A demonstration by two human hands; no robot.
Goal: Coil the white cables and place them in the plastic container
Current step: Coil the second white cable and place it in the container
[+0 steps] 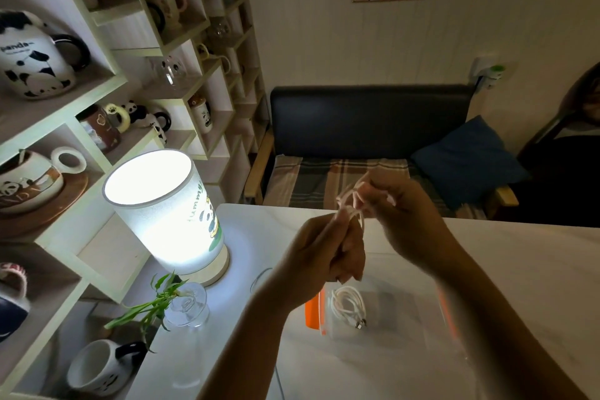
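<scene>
Winding a white cable into loops above the table, both hands are raised over the plastic container. The left hand has its fingers curled round the bunched loops, and the right hand, just to its right and a little farther off, pinches the strand at the top of the bundle. A coiled cable already lies inside the clear container, toward its left wall beside the orange clip. So the step in hand looks like coiling the cable they hold, with the placing not yet done. The next move likely calls for tucking the loose end so the loops hold, then lowering the bundle into the container's open space beside the first coil. A lit lamp stands at the table's left.
</scene>
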